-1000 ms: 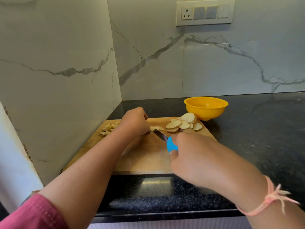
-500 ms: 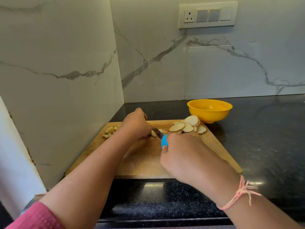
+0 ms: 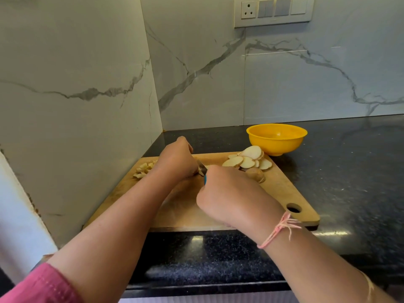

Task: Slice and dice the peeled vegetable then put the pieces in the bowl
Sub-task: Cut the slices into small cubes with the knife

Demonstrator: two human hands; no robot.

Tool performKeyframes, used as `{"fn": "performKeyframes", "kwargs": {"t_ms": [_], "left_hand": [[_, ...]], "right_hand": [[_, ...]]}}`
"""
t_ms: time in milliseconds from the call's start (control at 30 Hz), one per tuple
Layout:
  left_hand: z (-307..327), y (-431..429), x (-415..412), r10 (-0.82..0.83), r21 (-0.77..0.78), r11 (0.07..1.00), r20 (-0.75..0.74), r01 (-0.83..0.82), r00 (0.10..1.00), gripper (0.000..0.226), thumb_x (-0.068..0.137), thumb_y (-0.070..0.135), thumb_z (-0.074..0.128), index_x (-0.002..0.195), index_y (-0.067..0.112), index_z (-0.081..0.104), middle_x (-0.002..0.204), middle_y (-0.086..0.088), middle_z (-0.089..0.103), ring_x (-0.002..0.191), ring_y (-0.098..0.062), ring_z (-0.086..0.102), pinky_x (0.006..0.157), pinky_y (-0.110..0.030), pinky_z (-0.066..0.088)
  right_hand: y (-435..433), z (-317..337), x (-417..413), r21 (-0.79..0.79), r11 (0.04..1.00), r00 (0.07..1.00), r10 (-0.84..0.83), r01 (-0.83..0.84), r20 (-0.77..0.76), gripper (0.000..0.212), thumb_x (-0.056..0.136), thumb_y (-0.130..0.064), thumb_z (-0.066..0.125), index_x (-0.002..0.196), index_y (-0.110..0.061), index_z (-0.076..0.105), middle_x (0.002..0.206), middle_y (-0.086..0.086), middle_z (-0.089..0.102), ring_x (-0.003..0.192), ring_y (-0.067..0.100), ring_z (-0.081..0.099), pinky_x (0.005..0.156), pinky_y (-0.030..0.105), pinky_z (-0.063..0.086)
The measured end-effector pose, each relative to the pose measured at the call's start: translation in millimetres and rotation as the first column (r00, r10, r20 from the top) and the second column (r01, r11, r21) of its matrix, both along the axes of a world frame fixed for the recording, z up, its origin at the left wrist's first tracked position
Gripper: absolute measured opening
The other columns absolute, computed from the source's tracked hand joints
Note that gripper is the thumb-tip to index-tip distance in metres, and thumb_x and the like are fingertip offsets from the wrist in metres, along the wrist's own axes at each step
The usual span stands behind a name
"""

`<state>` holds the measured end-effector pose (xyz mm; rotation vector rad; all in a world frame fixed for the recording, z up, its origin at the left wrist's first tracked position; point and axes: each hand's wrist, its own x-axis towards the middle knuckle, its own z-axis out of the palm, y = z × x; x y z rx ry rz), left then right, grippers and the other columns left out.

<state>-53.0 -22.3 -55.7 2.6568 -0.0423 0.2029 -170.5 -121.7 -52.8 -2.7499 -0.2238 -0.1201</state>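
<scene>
While the left hand (image 3: 175, 159) lies on the far middle of the cutting board (image 3: 282, 193), its fingers curl down over a small pale piece (image 3: 200, 172) of the vegetable and hold it against the wood. The right hand (image 3: 227, 197) grips the knife (image 3: 202, 169) tightly by its blue handle, and only a thin strip of blue shows above the fist. The short blade points away from the person and stands just beside the left fingertips, at the piece.

To the left of the left hand, a small heap of diced bits (image 3: 145, 169) lies near the board's far left corner. On the far right of the board, round slices (image 3: 247, 160) lie overlapping, and a brownish end part (image 3: 255, 174) sits just in front of them. The yellow bowl (image 3: 276, 138) stands on the black counter (image 3: 349, 171), just beyond the slices. A pink thread (image 3: 277, 230) is tied around the right wrist, and a pink sleeve (image 3: 41, 285) covers the left upper arm. Marble walls (image 3: 76, 84) meet in the corner behind, with a socket panel (image 3: 273, 10) high up.
</scene>
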Motion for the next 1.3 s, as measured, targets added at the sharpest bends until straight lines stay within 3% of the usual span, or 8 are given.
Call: {"fn": "performKeyframes", "kwargs": {"t_ms": [167,300,467,700,900,1000,1067,1300], "left_hand": [[-1,-2,-2,0.01,-0.009,1.0,0.013,-0.01,1.0,0.048,0.084,0.009,0.069,0.124,0.016,0.044,0.09,0.001,0.048,0.071,-0.011,0.049,0.059,-0.021,0.045],[0,-2,-6,0.014,-0.017,1.0,0.01,-0.014,1.0,0.048,0.083,0.007,0.068,0.123,0.016,0.043,0.085,0.001,0.047,0.074,-0.013,0.053,0.06,-0.023,0.047],[1,3,-8,-0.023,-0.02,1.0,0.006,0.024,1.0,0.05,0.083,0.01,0.07,0.124,0.019,0.043,0.098,-0.002,0.055,0.083,-0.015,0.057,0.062,-0.024,0.048],[0,9,-6,-0.122,-0.052,0.991,-0.029,0.12,0.992,0.051,0.084,0.007,0.069,0.126,0.022,0.045,0.116,-0.004,0.063,0.1,-0.021,0.061,0.087,-0.035,0.054],[-1,12,-5,-0.132,0.026,0.991,-0.043,0.133,0.99,0.04,0.086,0.008,0.066,0.122,0.022,0.052,0.112,-0.002,0.062,0.099,-0.018,0.059,0.079,-0.026,0.051],[0,10,-7,-0.154,0.072,0.985,-0.052,0.158,0.987,0.031,0.09,0.008,0.06,0.117,0.022,0.06,0.105,0.002,0.06,0.095,-0.015,0.058,0.071,-0.021,0.048],[1,8,-7,-0.165,0.109,0.979,-0.066,0.171,0.984,0.03,0.091,0.007,0.055,0.116,0.021,0.065,0.108,0.002,0.062,0.096,-0.016,0.059,0.08,-0.025,0.051],[5,12,-8,-0.086,0.199,0.977,0.028,0.079,0.996,0.026,0.093,0.011,0.053,0.113,0.021,0.065,0.104,-0.001,0.064,0.091,-0.018,0.06,0.075,-0.028,0.053]], "right_hand": [[-10,3,-19,-0.075,0.997,1.0,0.023,-0.024,-0.006,0.028,0.095,-0.024,0.044,0.07,-0.019,0.031,0.068,-0.003,0.04,0.058,0.009,0.039,0.046,0.022,0.028],[-24,12,-38,-0.131,0.989,0.998,0.057,-0.061,-0.03,0.009,0.095,-0.029,0.044,0.099,-0.022,0.045,0.073,-0.008,0.041,0.069,0.01,0.047,0.056,0.023,0.038],[-41,28,-43,-0.169,0.985,0.997,0.016,-0.03,-0.082,0.03,0.095,-0.028,0.044,0.123,-0.023,0.052,0.061,-0.005,0.046,0.043,0.004,0.04,0.032,0.011,0.032],[-40,16,-31,-0.036,0.997,0.997,-0.063,0.061,-0.034,0.037,0.096,-0.028,0.041,0.133,-0.022,0.045,0.073,-0.005,0.046,0.053,0.006,0.042,0.042,0.015,0.034],[-30,9,-20,-0.064,0.997,0.999,-0.05,0.049,-0.02,0.034,0.097,-0.027,0.04,0.129,-0.019,0.048,0.079,-0.002,0.049,0.057,0.009,0.044,0.046,0.019,0.035],[-28,6,-16,-0.04,0.996,0.997,-0.075,0.075,0.018,0.037,0.098,-0.028,0.038,0.133,-0.019,0.045,0.102,0.003,0.058,0.074,0.013,0.049,0.061,0.023,0.041],[-31,5,-13,-0.023,0.993,0.993,-0.111,0.112,0.043,0.038,0.099,-0.028,0.037,0.135,-0.018,0.043,0.111,0.004,0.059,0.083,0.014,0.047,0.07,0.023,0.04],[-42,1,-11,-0.079,0.991,0.992,-0.103,0.108,0.068,0.026,0.097,-0.029,0.04,0.119,-0.019,0.051,0.071,-0.007,0.042,0.063,0.007,0.042,0.05,0.019,0.031]]}}
